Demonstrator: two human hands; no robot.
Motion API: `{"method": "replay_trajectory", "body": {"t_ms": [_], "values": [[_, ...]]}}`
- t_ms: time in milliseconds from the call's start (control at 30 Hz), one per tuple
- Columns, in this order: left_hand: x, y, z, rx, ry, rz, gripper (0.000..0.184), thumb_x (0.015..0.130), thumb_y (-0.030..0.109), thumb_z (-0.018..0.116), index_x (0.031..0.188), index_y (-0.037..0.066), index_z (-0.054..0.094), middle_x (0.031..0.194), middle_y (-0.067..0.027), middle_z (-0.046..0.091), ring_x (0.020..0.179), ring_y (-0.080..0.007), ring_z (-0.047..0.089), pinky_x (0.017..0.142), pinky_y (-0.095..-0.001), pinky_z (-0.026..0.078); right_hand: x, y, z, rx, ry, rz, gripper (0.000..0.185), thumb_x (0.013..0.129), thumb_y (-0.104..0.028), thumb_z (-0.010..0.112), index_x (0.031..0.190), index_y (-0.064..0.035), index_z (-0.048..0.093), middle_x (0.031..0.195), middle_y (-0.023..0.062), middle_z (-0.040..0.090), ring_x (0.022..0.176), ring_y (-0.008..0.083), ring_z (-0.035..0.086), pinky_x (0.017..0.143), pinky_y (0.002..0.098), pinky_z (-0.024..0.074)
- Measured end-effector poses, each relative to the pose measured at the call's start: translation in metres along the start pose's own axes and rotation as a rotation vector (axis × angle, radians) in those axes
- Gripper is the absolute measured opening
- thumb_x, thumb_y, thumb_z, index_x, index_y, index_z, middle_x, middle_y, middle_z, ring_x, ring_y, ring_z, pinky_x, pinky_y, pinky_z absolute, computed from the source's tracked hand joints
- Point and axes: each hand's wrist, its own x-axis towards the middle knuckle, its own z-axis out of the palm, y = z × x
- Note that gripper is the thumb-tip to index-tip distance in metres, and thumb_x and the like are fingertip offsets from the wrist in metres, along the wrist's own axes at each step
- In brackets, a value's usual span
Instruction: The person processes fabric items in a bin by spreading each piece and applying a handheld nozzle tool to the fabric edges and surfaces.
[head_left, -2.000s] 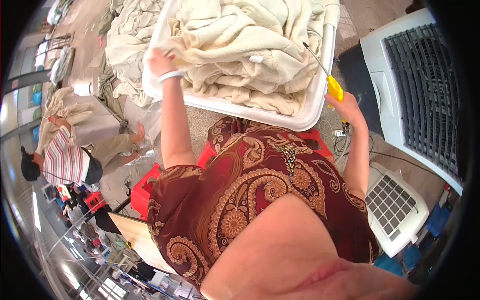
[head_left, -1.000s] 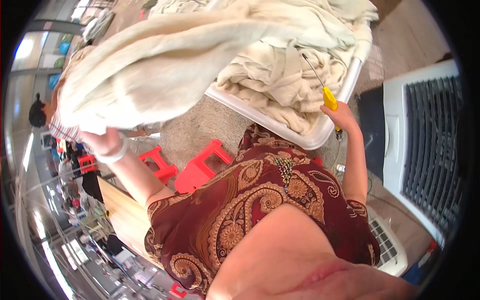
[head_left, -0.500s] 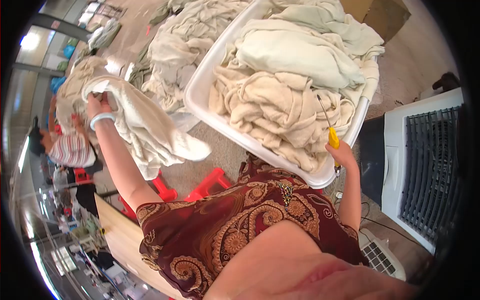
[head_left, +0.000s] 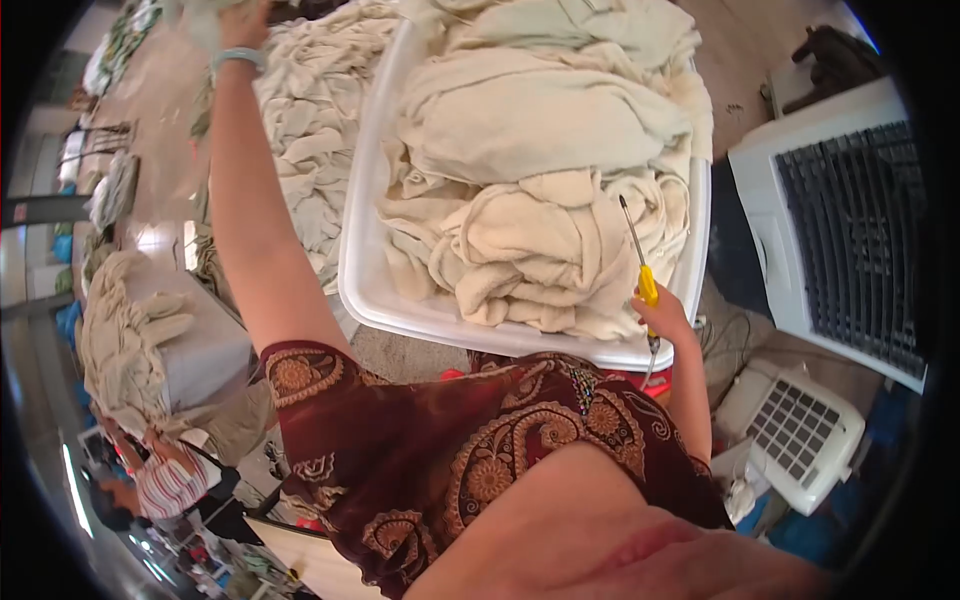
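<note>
My right hand is closed around the yellow handle of a screwdriver. Its metal shaft points up over the cream cloths heaped in a white tub. At the top left edge, my left hand reaches far out on its stretched arm, beyond a pile of cream cloth beside the tub. A blurred pale patch lies next to that hand, and its fingers are partly cut off by the frame, so its grip is unclear.
A white machine with dark louvres stands to the right. Below it lies a white panel with a grid, with cables nearby. At the lower left, a person in a striped top is beside a cloth-covered surface.
My left hand has moved up and away to the frame's top edge; the cloth it held at the left no longer hangs there. My right hand still holds the screwdriver.
</note>
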Motion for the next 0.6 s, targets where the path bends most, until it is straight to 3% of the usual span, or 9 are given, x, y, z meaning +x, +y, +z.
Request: {"method": "replay_trajectory", "body": {"t_ms": [33,100,200,267,300,367,400,467,600], "values": [[-0.027,-0.040,0.031,0.516,-0.275,0.307,0.056,0.063,0.021,0.067,0.112,0.004,0.046,0.104,-0.0151,0.052,0.097,-0.0295,0.048,0.084,-0.0380,0.040,-0.007,0.001,-0.007,-0.022,0.002,0.015,0.036,0.074,-0.027,0.058,0.100,-0.0029,0.051,0.081,0.0110,0.058,0.056,0.0172,0.058,0.055,0.0288,0.0468],[-0.071,-0.098,0.090,0.652,-0.617,0.294,0.057,0.063,0.022,0.064,0.115,0.007,0.047,0.104,-0.0151,0.053,0.099,-0.0297,0.049,0.088,-0.0367,0.037,-0.011,0.003,-0.006,-0.033,0.043,0.006,0.038,0.074,-0.029,0.058,0.100,-0.0020,0.051,0.080,0.0115,0.058,0.054,0.0178,0.057,0.055,0.0297,0.0461],[-0.148,-0.067,0.159,0.101,-0.609,-0.588,0.042,0.073,0.030,0.058,0.104,0.003,0.055,0.094,-0.0174,0.059,0.095,-0.0264,0.054,0.082,-0.0345,0.041,-0.012,-0.006,-0.003,-0.044,0.050,0.061,0.040,0.075,-0.031,0.058,0.101,-0.0025,0.050,0.078,0.0121,0.058,0.053,0.0182,0.057,0.055,0.0294,0.0458],[-0.179,-0.082,0.191,0.153,-0.735,-0.519,0.042,0.077,0.034,0.057,0.106,0.004,0.053,0.087,-0.0045,0.054,0.065,-0.0113,0.050,0.057,-0.0232,0.047,-0.013,0.001,-0.005,-0.033,0.092,0.031,0.042,0.075,-0.033,0.058,0.102,-0.0019,0.050,0.075,0.0133,0.057,0.052,0.0188,0.056,0.053,0.0294,0.0456],[-0.180,-0.092,0.210,0.139,-0.745,-0.499,0.042,0.077,0.034,0.057,0.106,0.004,0.053,0.087,-0.0045,0.054,0.065,-0.0113,0.050,0.057,-0.0232,0.047,-0.015,-0.005,-0.003,-0.016,0.112,0.047,0.043,0.076,-0.034,0.058,0.102,-0.0010,0.049,0.074,0.0139,0.057,0.051,0.0190,0.056,0.052,0.0295,0.0455],[-0.179,-0.097,0.238,0.359,-0.734,-0.284,0.043,0.077,0.034,0.056,0.107,0.004,0.053,0.090,-0.0079,0.057,0.074,-0.0166,0.056,0.066,-0.0271,0.048,-0.016,-0.007,0.003,0.011,0.186,0.050,0.042,0.076,-0.035,0.058,0.098,-0.0005,0.051,0.068,0.0134,0.056,0.048,0.0190,0.055,0.048,0.0294,0.0441],[-0.175,-0.093,0.249,0.351,-0.740,-0.270,0.043,0.077,0.034,0.056,0.107,0.004,0.053,0.090,-0.0079,0.057,0.074,-0.0166,0.056,0.066,-0.0271,0.048,-0.016,-0.005,0.003,0.016,0.201,0.052,0.042,0.076,-0.035,0.058,0.098,-0.0005,0.051,0.068,0.0134,0.056,0.048,0.0190,0.055,0.048,0.0294,0.0441],[-0.173,-0.081,0.272,0.502,-0.634,-0.073,0.044,0.076,0.033,0.058,0.108,0.003,0.052,0.095,-0.0156,0.058,0.090,-0.0260,0.056,0.081,-0.0326,0.044,-0.017,0.000,0.002,0.042,0.220,0.094,0.039,0.075,-0.036,0.059,0.094,-0.0021,0.054,0.062,0.0105,0.055,0.047,0.0179,0.053,0.047,0.0283,0.0428],[-0.160,-0.039,0.312,0.504,-0.641,-0.086,0.051,0.074,0.032,0.060,0.114,0.003,0.047,0.111,-0.0216,0.050,0.107,-0.0332,0.046,0.093,-0.0356,0.035,-0.026,-0.005,0.001,0.133,0.263,0.196,0.035,0.076,-0.035,0.059,0.089,-0.0025,0.055,0.058,0.0072,0.053,0.046,0.0150,0.052,0.047,0.0284,0.0422]]}}
